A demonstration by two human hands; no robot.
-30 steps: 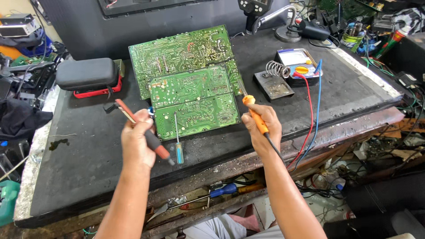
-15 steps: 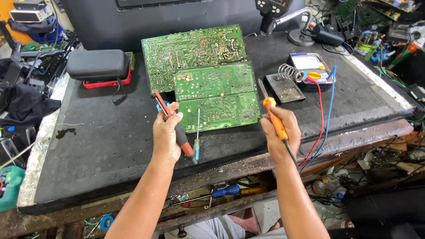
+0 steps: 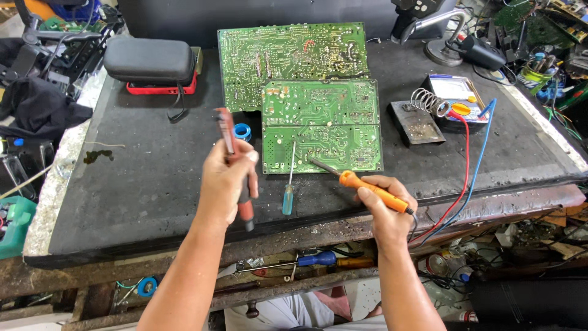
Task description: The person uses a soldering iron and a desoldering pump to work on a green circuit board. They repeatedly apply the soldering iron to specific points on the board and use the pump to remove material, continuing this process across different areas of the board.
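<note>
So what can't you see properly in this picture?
Head view only:
- Red tool in the left hand: blurred, and fingers hide its middle.
- Soldering iron in the right hand: whether its tip touches the green board is too small to tell.
- Meter: its dial is too small.

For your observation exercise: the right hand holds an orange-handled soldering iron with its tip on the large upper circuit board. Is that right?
Not quite. In the head view, the right hand holds the orange-handled soldering iron, but its tip meets the smaller front circuit board, not the large upper circuit board.
</note>
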